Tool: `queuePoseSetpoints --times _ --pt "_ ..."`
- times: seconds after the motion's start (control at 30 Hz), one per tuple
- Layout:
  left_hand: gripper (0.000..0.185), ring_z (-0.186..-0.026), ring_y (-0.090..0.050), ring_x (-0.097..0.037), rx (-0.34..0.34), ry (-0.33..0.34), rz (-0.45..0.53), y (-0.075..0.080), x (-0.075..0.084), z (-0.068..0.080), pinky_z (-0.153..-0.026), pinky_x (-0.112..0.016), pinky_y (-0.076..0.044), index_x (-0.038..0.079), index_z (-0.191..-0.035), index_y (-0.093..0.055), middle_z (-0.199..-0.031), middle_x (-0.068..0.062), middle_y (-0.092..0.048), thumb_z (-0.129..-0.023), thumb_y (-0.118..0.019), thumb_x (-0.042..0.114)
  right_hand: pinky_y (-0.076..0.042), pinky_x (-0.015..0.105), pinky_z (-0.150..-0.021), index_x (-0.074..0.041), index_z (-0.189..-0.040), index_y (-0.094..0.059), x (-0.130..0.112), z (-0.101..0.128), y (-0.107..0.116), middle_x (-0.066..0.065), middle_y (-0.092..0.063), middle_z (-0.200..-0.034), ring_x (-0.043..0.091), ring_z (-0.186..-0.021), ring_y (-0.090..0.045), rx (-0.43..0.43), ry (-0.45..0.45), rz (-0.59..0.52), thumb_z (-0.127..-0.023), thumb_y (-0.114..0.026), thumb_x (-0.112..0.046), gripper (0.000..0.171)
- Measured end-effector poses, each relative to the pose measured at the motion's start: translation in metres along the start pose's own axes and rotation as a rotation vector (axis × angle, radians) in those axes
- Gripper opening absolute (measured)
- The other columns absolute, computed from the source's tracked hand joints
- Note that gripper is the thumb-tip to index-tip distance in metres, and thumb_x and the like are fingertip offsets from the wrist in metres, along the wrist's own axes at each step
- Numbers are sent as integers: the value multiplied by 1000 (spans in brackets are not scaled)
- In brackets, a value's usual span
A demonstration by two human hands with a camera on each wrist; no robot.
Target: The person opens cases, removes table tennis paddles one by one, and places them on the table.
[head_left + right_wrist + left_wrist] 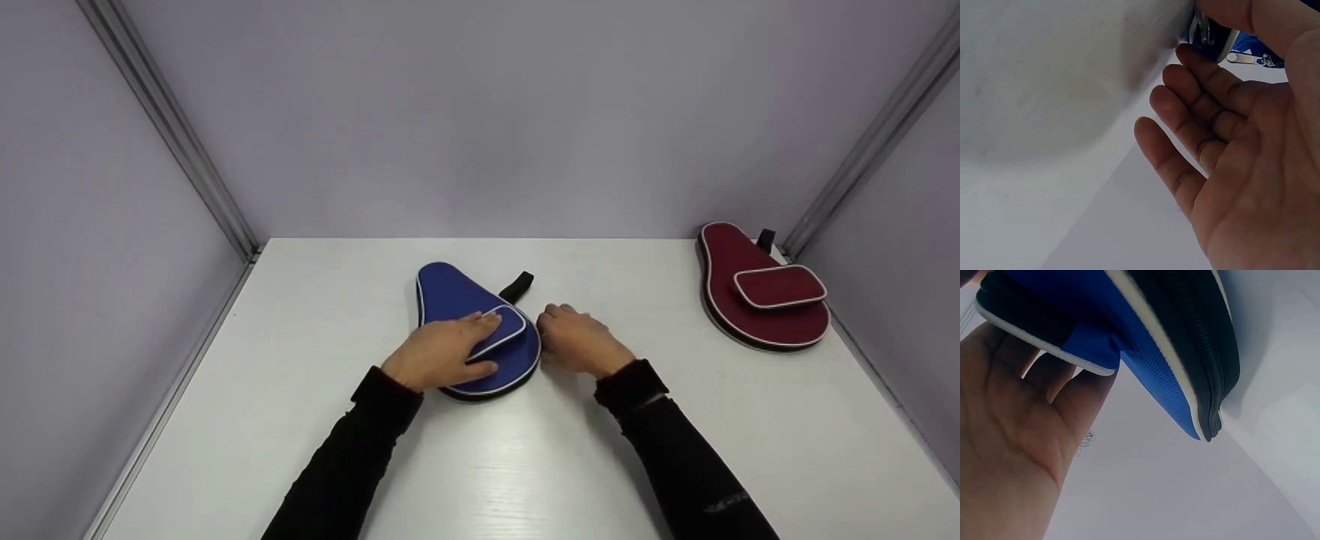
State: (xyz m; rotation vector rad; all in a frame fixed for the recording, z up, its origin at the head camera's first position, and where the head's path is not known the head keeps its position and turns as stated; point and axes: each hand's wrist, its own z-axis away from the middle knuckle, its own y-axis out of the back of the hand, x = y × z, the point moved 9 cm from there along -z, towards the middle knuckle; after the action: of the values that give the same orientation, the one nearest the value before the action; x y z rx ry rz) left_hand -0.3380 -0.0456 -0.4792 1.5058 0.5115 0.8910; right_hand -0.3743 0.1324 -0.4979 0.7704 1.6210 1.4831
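A blue table tennis bat case (pixel 450 295) with white piping lies on the white table, its narrow end pointing away. My left hand (pixel 441 351) rests across its raised front pocket (pixel 511 321), fingers extended and thumb apart. At the case's right edge, my right hand (pixel 579 341) has its thumb and index finger together around a small metal zipper pull (pixel 1203 28), partly hidden by the thumb. The other fingers are loosely bent. Another zipper pull (pixel 1241 58) shows beside it in the right wrist view. The left wrist view shows the case's black zipper (pixel 1204 343) along its side.
A dark red case (pixel 731 262) of the same shape lies at the table's back right, by the side wall. A black strap (pixel 516 287) sticks out from the blue case's far right side. Grey walls (pixel 480 120) enclose the table (pixel 337 292) at the back and sides.
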Motion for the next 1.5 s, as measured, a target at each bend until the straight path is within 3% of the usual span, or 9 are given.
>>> queuePoseSetpoints --times 0.17,0.27,0.47,0.67,0.73,1.0,1.13,1.5 --pt "77 -174 -50 -33 6 3 17 1 2 -1 -140 -56 -49 12 -181 -46 -185 -10 -51 -117 -69 49 -71 62 -89 0 -111 -77 -1 0 2 18 -77 -115 41 -110 -75 6 19 35 -109 -78 -12 12" --pt "71 -172 -52 -36 24 13 34 2 4 -2 -139 -57 -50 10 -179 -49 -183 -12 -54 -119 -67 44 -71 60 -81 0 -104 -77 0 0 3 19 -78 -107 41 -100 -76 12 24 44 -111 -74 -9 12" --pt "64 -164 -59 -47 65 72 62 2 4 -4 -136 -62 -52 9 -176 -55 -179 -14 -59 -119 -68 37 -68 55 -70 -2 -94 -74 5 0 5 17 -76 -91 34 -80 -72 22 17 -24 -107 -74 -4 12" --pt "64 -155 -68 -50 146 104 25 4 6 -7 -127 -63 -60 5 -172 -59 -172 -16 -65 -116 -74 33 -62 54 -60 -7 -90 -73 32 -15 -21 12 -72 -82 28 -70 -62 76 38 -8 -100 -75 -2 11" --pt "64 -152 -70 -50 172 115 15 5 6 -8 -125 -63 -62 4 -171 -60 -171 -18 -66 -116 -76 31 -60 56 -59 -8 -90 -73 38 -19 -27 11 -71 -80 27 -69 -61 94 40 8 -100 -75 -3 12" --pt "62 -153 -69 -50 194 168 45 1 1 -13 -126 -63 -61 4 -170 -61 -171 -20 -65 -116 -76 31 -65 53 -66 -3 -91 -74 12 -3 3 14 -73 -81 28 -71 -63 42 0 -32 -108 -72 -4 17" --pt "61 -152 -70 -49 214 177 43 1 -3 -15 -125 -63 -62 5 -170 -62 -171 -20 -66 -116 -76 30 -65 52 -66 -3 -91 -73 8 0 8 14 -73 -83 26 -72 -62 34 -18 -21 -109 -71 -4 18" --pt "60 -153 -70 -48 237 199 49 4 -14 -16 -121 -65 -64 7 -170 -62 -171 -20 -65 -116 -75 31 -67 52 -68 -2 -94 -78 1 0 5 16 -79 -89 26 -75 -69 33 55 -29 -107 -75 -3 13"
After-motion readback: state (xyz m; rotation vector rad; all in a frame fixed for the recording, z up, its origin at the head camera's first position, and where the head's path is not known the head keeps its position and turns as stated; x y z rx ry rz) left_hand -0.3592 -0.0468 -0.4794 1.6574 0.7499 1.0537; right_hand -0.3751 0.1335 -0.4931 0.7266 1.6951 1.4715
